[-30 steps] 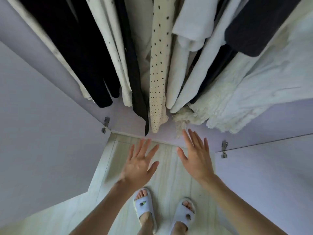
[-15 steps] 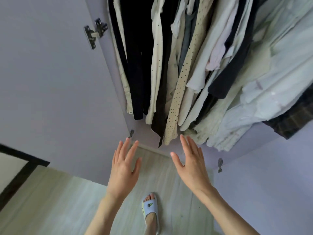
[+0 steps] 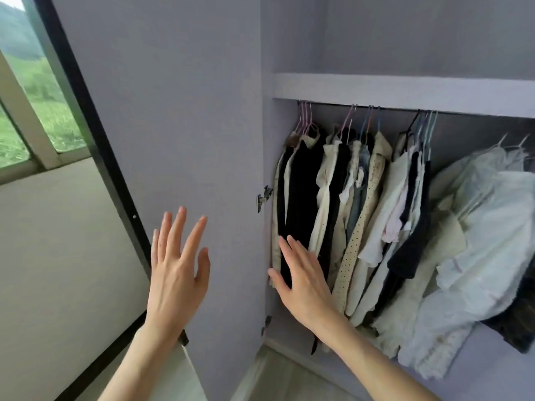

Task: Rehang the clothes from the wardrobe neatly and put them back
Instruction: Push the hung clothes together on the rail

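- head view: the left hand (image 3: 176, 273) is raised in front of the open wardrobe door (image 3: 173, 111), fingers straight and spread, holding nothing.
- the right hand (image 3: 304, 280) reaches toward the left end of the hanging rail (image 3: 376, 107), fingers straight and apart from any grip; its fingertips (image 3: 285, 243) sit over the black garment (image 3: 301, 198) there, and whether they touch it cannot be told.
- the clothes (image 3: 376, 227) hang crowded on hangers (image 3: 304, 120) under the shelf (image 3: 405, 88), bunched tight at the left end and slumping at the right, where the white garments (image 3: 477, 256) sag toward the wardrobe's lower right corner.
- judged step: picking a first garment to take out. it would go best to lift it by the hanger hook rather than pull the cloth, parting the neighbours with the free hand so nothing slides off.
- no brand, label or readable writing shows anywhere.
- a window (image 3: 29, 96) stands at the left edge, beyond the door.
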Available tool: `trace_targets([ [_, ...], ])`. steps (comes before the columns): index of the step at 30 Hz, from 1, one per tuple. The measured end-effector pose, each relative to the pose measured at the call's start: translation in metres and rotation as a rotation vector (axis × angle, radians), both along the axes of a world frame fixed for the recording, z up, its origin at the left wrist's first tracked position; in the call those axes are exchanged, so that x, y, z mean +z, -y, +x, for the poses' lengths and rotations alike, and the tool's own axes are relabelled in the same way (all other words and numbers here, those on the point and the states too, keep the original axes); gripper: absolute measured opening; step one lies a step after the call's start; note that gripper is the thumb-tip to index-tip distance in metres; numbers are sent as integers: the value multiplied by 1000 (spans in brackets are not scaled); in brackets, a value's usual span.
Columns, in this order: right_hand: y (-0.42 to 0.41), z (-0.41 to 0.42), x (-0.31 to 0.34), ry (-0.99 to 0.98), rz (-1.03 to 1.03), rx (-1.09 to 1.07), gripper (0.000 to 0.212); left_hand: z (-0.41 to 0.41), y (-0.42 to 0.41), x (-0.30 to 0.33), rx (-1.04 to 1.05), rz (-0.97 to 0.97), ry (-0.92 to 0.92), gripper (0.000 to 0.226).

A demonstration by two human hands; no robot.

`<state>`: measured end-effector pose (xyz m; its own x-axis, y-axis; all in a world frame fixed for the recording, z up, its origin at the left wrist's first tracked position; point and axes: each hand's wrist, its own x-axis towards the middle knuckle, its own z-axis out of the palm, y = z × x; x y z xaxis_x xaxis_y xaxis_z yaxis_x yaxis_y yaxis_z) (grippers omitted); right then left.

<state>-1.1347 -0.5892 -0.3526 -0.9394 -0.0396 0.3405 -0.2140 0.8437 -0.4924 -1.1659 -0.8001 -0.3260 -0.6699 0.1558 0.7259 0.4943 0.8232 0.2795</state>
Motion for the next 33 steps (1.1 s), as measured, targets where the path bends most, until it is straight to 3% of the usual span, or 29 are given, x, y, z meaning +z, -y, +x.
trace_targets([
  [4,57,-46,53,-50,60,112,60,-34,40,56,123,-61,-136,55],
  [7,93,-83,76,-75,72,183,59,-56,59,84,158,-152,-247,60],
  [14,125,-131,70,-121,34,357,65,-72,29,84,166,-159,-304,65],
  [20,56,-168,59,-34,4,143,62,-115,-7,71,70,-215,-252,68],
  [24,-9,-215,54,-37,-155,-41,59,-162,-51,59,55,-248,-230,61],
  [33,-141,-376,55,180,-562,-251,58,-277,-173,8,6,-365,-83,57],
])
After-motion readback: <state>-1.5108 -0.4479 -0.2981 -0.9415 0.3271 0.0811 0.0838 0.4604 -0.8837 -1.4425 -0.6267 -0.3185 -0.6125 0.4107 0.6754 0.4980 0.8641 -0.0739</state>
